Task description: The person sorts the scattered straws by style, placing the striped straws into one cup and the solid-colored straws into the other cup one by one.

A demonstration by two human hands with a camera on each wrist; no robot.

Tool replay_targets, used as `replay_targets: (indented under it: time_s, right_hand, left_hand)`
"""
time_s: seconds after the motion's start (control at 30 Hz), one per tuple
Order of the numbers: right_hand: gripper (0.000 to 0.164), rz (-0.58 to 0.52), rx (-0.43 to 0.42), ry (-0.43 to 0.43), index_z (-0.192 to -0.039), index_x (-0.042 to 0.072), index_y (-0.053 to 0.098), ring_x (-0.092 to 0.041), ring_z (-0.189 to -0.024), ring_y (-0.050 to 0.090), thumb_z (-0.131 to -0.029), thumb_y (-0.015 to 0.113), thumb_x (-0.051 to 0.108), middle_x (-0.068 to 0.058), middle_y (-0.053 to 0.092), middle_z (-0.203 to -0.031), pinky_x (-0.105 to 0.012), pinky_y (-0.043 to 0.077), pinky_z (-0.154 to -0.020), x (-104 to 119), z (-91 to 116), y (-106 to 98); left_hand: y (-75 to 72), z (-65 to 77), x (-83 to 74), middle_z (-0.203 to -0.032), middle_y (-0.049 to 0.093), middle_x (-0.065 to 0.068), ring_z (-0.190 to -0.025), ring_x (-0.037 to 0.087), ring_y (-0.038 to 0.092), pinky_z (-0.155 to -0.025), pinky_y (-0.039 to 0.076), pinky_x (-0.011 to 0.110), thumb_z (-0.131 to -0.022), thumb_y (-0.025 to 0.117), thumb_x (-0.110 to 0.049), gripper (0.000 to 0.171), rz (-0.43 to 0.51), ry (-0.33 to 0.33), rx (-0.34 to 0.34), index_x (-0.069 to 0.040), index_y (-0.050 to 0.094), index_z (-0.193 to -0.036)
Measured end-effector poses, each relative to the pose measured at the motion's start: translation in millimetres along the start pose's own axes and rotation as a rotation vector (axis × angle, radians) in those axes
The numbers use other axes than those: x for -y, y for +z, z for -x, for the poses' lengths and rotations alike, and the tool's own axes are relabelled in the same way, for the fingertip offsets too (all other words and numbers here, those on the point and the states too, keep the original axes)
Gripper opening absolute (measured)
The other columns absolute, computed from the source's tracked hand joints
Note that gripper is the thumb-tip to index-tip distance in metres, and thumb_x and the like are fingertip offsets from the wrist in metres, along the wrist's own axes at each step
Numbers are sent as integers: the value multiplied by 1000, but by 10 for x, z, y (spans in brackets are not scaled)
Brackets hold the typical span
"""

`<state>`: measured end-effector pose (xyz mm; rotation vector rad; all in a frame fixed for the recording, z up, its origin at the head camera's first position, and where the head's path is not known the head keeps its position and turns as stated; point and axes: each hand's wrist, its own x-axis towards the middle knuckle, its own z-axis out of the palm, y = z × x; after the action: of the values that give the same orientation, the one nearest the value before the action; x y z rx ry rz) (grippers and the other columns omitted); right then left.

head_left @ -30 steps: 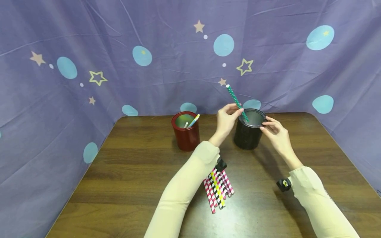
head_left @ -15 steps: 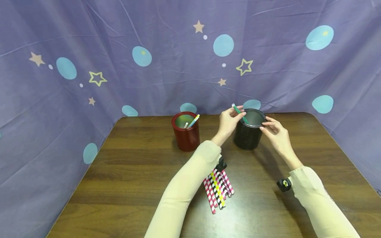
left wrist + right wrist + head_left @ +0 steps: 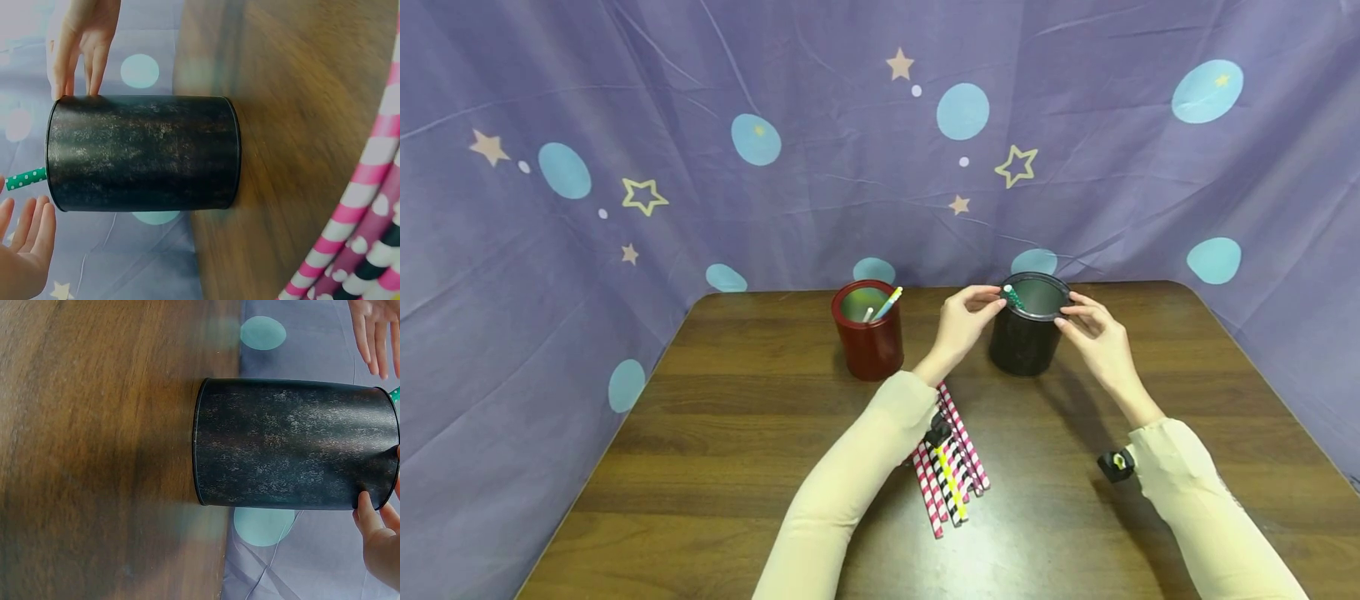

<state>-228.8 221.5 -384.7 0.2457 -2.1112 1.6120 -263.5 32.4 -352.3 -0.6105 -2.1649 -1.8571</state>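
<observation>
Standing upright on the brown table point(image 3: 737, 467), the black can point(image 3: 1024, 346) is taken as the centre of the clock in the head view. A green straw point(image 3: 1014, 297) with white dots leans inside it, its end projecting past the rim at about ten o'clock. The left hand point(image 3: 962, 323) is at nine o'clock; it is loose, thumb and fingers parted just beside the straw's upper end. The right hand point(image 3: 1099, 343) is at three o'clock, grasping the can's rim, thumb against the outer wall. Both wrist views show pale speckles on the can's dark surface.

Further out at nine o'clock, well apart, a red can point(image 3: 874, 354) stands upright with two straws point(image 3: 890, 304) tilted inside. At seven o'clock, a row of straws point(image 3: 951, 479) lies on the table: pink-and-white striped, black-and-white striped, yellow, and spotted purple. The left sleeve point(image 3: 850, 467) covers part of this row in the head view. A purple curtain point(image 3: 842, 200) printed with stars and blue ovals hangs at twelve o'clock.
</observation>
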Motion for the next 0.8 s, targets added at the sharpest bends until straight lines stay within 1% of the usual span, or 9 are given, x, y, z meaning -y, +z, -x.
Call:
replay_targets:
  time_s: [0.17, 0.2, 0.23, 0.3, 0.4, 0.53, 0.57, 0.67, 0.8]
  right_hand:
    - [24, 7, 0, 2, -99, -19, 53, -27, -111, 50, -80, 59, -5, -29, 44, -122, -25, 40, -92, 7, 0, 2]
    - [24, 6, 0, 3, -99, -19, 53, -27, -110, 50, -80, 59, -5, -29, 44, -122, -25, 40, -92, 10, 1, 3]
    - [24, 8, 0, 4, -99, -19, 53, -26, -110, 50, -80, 59, -5, -29, 44, -122, -25, 40, -92, 13, 1, 3]
    - [24, 10, 1, 3, -99, -19, 53, -23, -110, 51, -80, 59, -5, -29, 44, -122, -25, 40, -92, 19, 1, 6]
    - [24, 10, 3, 2, -99, -19, 53, -17, -108, 52, -80, 59, -5, -29, 44, -122, -24, 40, -92, 25, -4, 8]
    - [24, 9, 3, -3, -99, -19, 53, -8, -103, 52, -80, 59, -5, -29, 44, -122, -21, 40, -91, 26, -11, 8]
    - [24, 7, 2, -4, -99, -19, 53, -7, -102, 52, -80, 59, -5, -29, 44, -122, -20, 40, -91, 26, -12, 7]
    - [24, 11, 2, -6, -99, -19, 54, -8, -102, 53, -80, 59, -5, -29, 44, -122, -19, 40, -90, 22, -13, 5]
    - [24, 16, 1, -5, -98, -19, 54, -21, -108, 51, -80, 59, -5, -29, 45, -121, -19, 40, -91, 15, -10, 6]
  left_hand:
    - [-84, 59, 5, -90, 63, 24, -81, 31, 62, -75, 50, 32, -80, 61, 0, 22, -11, 3, 42, 12, 60, -98]
    - [-102, 71, 7, -90, 63, 24, -81, 31, 62, -74, 50, 30, -80, 61, 0, 22, -16, 6, 53, 12, 60, -98]
    - [-129, 96, -40, -91, 63, 25, -82, 35, 61, -75, 50, 31, -80, 60, 1, 22, -22, -2, 69, 13, 59, -98]
    - [-166, 117, -25, -92, 63, 24, -82, 33, 61, -73, 49, 25, -80, 60, 1, 21, -39, -6, 99, 12, 60, -98]
    - [-205, 119, 101, -93, 64, 21, -83, 29, 62, -72, 48, 20, -80, 61, -2, 21, -51, -25, 157, 9, 61, -98]
    - [-241, 124, 295, -94, 66, 14, -83, 22, 62, -71, 48, 19, -81, 63, -9, 21, -105, -45, 234, 3, 64, -98]
    - [-251, 133, 315, -94, 66, 12, -83, 20, 62, -72, 48, 19, -81, 63, -9, 21, -120, -45, 250, 2, 64, -98]
    - [-289, 171, 346, -93, 67, 10, -81, 15, 62, -73, 48, 20, -80, 64, -10, 20, -153, -46, 298, 0, 65, -98]
    - [-358, 236, 366, -92, 67, 7, -82, 8, 61, -75, 46, 18, -80, 65, -13, 20, -192, -53, 366, -4, 66, -97]
